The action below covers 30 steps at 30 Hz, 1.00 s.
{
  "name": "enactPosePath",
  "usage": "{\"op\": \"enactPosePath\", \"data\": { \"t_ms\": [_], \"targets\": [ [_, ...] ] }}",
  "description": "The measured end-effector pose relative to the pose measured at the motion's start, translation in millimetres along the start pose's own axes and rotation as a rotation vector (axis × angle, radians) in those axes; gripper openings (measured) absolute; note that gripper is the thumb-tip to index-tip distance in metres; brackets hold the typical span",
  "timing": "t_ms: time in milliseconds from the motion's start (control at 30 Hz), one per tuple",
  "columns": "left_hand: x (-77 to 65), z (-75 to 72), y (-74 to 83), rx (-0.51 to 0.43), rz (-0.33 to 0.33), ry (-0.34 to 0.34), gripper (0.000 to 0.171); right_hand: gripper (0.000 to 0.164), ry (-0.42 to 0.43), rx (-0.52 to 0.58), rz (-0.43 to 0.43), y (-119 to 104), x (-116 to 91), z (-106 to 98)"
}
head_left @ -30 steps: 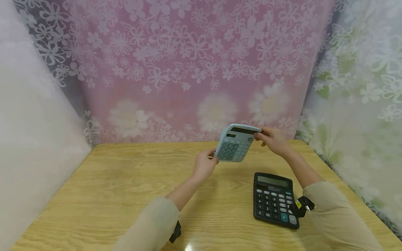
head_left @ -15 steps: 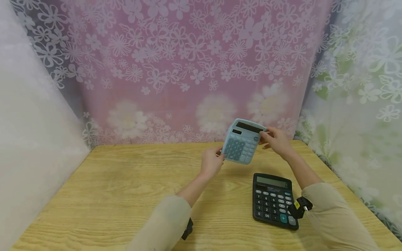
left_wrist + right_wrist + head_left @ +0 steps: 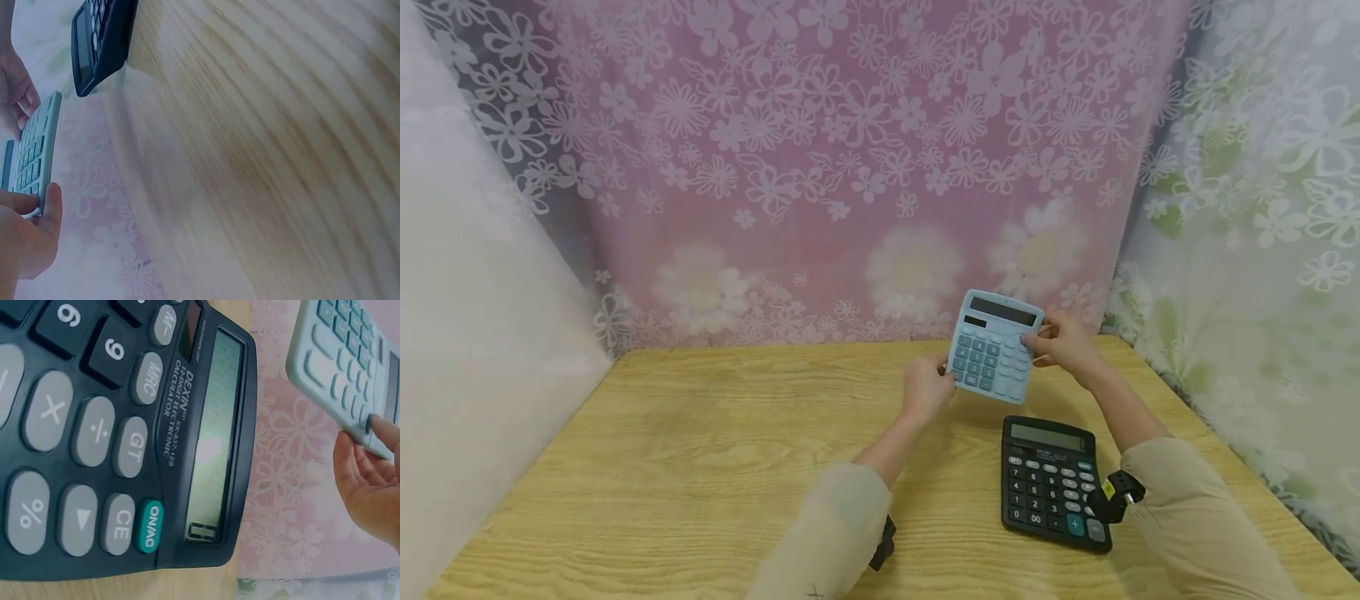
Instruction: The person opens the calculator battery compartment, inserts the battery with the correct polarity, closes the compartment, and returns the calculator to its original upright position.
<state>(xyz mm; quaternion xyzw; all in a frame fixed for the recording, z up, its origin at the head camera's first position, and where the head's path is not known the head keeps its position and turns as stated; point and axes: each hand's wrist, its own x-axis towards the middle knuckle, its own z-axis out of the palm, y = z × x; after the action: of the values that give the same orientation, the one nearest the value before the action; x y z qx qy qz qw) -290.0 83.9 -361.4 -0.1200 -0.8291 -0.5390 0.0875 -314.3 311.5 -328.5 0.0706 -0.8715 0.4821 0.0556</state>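
Observation:
A light-blue calculator (image 3: 992, 348) is held up off the table behind a black one, keys facing me. My left hand (image 3: 927, 388) pinches its lower left edge, thumb on the front. At the upper right edge my right hand (image 3: 1067, 346) grips it between thumb and fingers; the right wrist view shows that thumb by the keys of the blue calculator (image 3: 344, 369). On the table lies the black calculator (image 3: 1048, 483), its right side partly covered by the right wrist's camera. In the right wrist view a 0 shows on the display of the black calculator (image 3: 209, 437).
The wood-grain table (image 3: 700, 467) ends at a pink floral curtain (image 3: 820, 208). A white sheet (image 3: 482, 317) hangs on the left, and a pale floral curtain (image 3: 1262, 275) on the right. Small black wrist cameras sit below both sleeves.
The blue calculator has moved right and turned its face more toward me. My left hand has travelled right with it, while the right hand has shifted slightly. The black calculator stays in place.

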Motion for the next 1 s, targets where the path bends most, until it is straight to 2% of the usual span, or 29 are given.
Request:
{"op": "enactPosePath", "data": {
  "t_ms": [167,367,600,733,900,1000],
  "targets": [
    [1.8,12.9,1.4,-0.046,-0.098,-0.047,0.028,0.05,-0.06,-0.007,0.17,8.3,1.6,0.2],
    [8.6,21.3,4.1,-0.116,-0.245,-0.09,0.022,0.049,-0.06,0.099,0.27,17.8,7.5,1.8],
    [14.3,26.8,-0.9,-0.011,-0.261,-0.142,0.008,0.051,-0.179,0.135,0.312,28.1,8.7,4.1],
    [15.9,31.2,-5.2,-0.024,-0.305,-0.18,0.005,0.055,-0.216,0.136,0.36,33.2,8.2,5.1],
    [18.1,37.6,-7.4,-0.017,-0.315,-0.203,0.01,0.06,-0.232,0.062,0.438,38.6,7.5,3.8],
    [19.4,38.8,-7.5,-0.039,-0.323,-0.213,0.011,0.057,-0.229,-0.002,0.456,41.1,7.7,2.9]
  ]
}}
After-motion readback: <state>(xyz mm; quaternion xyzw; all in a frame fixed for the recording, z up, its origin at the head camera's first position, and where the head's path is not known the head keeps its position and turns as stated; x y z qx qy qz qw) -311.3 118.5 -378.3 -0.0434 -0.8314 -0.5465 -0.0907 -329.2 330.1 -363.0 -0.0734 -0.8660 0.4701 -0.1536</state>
